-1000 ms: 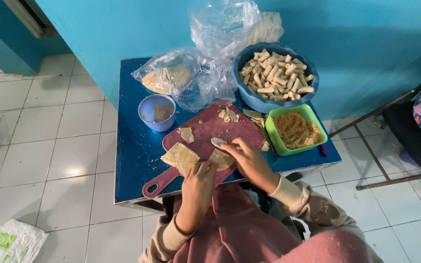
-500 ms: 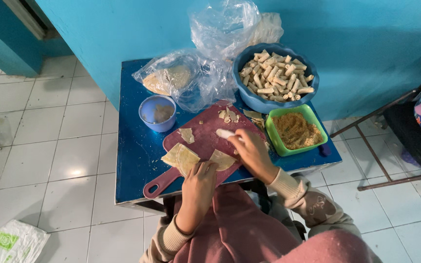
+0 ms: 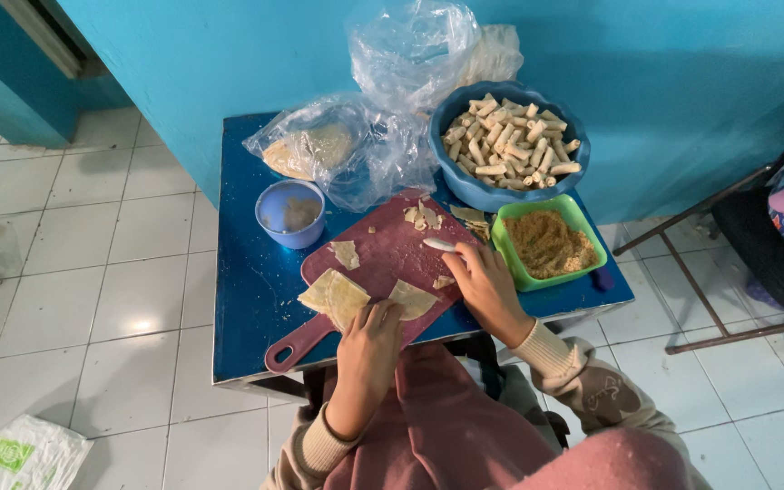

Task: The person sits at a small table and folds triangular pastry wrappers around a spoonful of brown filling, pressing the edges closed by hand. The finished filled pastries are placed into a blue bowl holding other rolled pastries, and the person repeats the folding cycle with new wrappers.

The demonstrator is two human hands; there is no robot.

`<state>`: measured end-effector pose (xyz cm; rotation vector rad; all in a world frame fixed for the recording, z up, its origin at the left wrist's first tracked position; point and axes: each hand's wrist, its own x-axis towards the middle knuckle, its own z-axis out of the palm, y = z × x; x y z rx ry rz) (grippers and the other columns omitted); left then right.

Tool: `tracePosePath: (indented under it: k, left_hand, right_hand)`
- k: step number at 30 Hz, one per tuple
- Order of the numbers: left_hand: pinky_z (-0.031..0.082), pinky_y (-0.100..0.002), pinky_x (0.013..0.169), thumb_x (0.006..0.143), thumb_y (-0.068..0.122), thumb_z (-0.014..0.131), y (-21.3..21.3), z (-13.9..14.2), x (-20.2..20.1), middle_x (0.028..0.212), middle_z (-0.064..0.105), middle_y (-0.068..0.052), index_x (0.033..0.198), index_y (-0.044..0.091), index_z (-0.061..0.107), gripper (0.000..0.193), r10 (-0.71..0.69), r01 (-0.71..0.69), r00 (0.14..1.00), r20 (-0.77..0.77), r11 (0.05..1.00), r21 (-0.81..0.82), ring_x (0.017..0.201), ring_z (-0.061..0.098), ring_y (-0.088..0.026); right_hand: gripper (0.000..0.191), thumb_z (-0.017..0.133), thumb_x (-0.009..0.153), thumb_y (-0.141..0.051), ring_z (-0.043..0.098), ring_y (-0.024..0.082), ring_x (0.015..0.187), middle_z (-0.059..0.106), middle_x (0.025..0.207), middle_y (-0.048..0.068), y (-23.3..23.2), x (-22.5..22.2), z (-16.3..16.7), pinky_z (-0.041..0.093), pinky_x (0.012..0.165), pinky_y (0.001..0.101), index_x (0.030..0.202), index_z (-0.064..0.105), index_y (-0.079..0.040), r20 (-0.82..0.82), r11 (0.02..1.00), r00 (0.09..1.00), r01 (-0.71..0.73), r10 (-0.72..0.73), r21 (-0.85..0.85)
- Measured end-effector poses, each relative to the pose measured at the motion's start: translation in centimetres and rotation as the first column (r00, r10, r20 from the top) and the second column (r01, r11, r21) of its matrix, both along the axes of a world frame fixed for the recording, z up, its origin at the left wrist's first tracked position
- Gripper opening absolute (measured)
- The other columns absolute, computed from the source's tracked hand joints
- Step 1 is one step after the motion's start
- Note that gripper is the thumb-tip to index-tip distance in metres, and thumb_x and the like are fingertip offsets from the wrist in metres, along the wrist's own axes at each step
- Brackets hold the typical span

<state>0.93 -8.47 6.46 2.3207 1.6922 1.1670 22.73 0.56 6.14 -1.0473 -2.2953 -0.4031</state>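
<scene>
While the left hand (image 3: 369,340) rests fingertips-down on the near edge of the maroon cutting board (image 3: 383,263), its grip loose and holding nothing, it touches a thin pale wrapper (image 3: 410,298) lying flat there. Just beside it to the left lies a small stack of wrappers (image 3: 333,297). The right hand (image 3: 485,286) has its grip clenched on a small white utensil (image 3: 439,244), whose tip lies over the board. Past that hand a green square tub (image 3: 551,243) holds brown crumbly filling. On the left of the blue bench (image 3: 247,290) a small blue cup (image 3: 290,213) holds a pale paste. Farther back, a big blue bowl (image 3: 510,150) is heaped with finished rolls, and crumpled clear plastic bags (image 3: 356,150) hold more wrappers against the wall.
</scene>
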Motion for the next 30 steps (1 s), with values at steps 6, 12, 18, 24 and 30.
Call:
tracePosePath:
  k: [6,12,18,24,30]
  left_hand:
    - [0.055,-0.036,0.077,0.087,0.008,0.068,0.6,0.6,-1.4,0.113,0.068,-0.004,0.106,0.01,0.07,0.019,-0.034,0.032,0.997,0.062,0.999,0.036,0.092,0.068,-0.027]
    - [0.042,-0.051,0.106,0.075,0.017,0.089,7.4,0.8,-7.8,0.141,0.047,-0.024,0.145,0.003,0.044,0.084,0.423,-0.426,0.904,0.068,0.903,0.054,0.127,0.049,-0.045]
    - [0.037,-0.05,0.115,0.065,0.022,0.099,14.4,-1.7,-11.5,0.156,0.028,-0.034,0.16,-0.002,0.009,0.133,0.242,-0.309,0.91,0.337,0.938,0.16,0.141,0.038,-0.049]
    - [0.039,-0.049,0.118,0.068,0.014,0.1,14.5,-1.7,-11.1,0.156,0.035,-0.029,0.162,-0.001,0.012,0.129,0.214,-0.287,0.91,0.355,0.943,0.168,0.142,0.042,-0.046]
    - [0.037,-0.056,0.119,0.066,0.006,0.095,10.2,0.3,-7.5,0.156,0.035,-0.025,0.157,0.01,0.017,0.12,-0.001,-0.062,0.99,0.143,0.899,0.433,0.143,0.038,-0.048]
  right_hand:
    - [0.049,0.058,0.085,0.005,0.064,0.031,0.094,0.056,0.117,0.013,0.8,-2.4,3.3,0.053,0.082,0.0432,0.131,0.061,-0.009,-0.277,0.936,0.956,-0.184,0.099,-0.301]
    - [0.031,0.061,0.096,-0.003,0.065,0.028,0.086,0.058,0.105,0.011,2.1,-7.0,6.4,0.052,0.073,0.0399,0.126,0.064,-0.012,-0.345,0.848,0.909,-0.364,0.234,-0.385]
    - [0.026,0.06,0.102,-0.008,0.065,0.029,0.088,0.06,0.102,0.01,2.7,-8.1,6.2,0.05,0.074,0.0393,0.127,0.062,-0.01,-0.431,0.812,0.831,-0.499,0.351,-0.303]
    - [0.029,0.053,0.107,-0.004,0.063,0.034,0.094,0.059,0.108,0.015,2.9,-7.8,5.3,0.049,0.082,0.0417,0.135,0.051,-0.003,-0.514,0.737,0.758,-0.601,0.402,-0.31]
    - [0.03,0.054,0.102,-0.005,0.066,0.034,0.089,0.063,0.105,0.015,2.4,-6.9,6.6,0.051,0.076,0.0419,0.132,0.056,-0.005,-0.482,0.749,0.817,-0.527,0.316,-0.402]
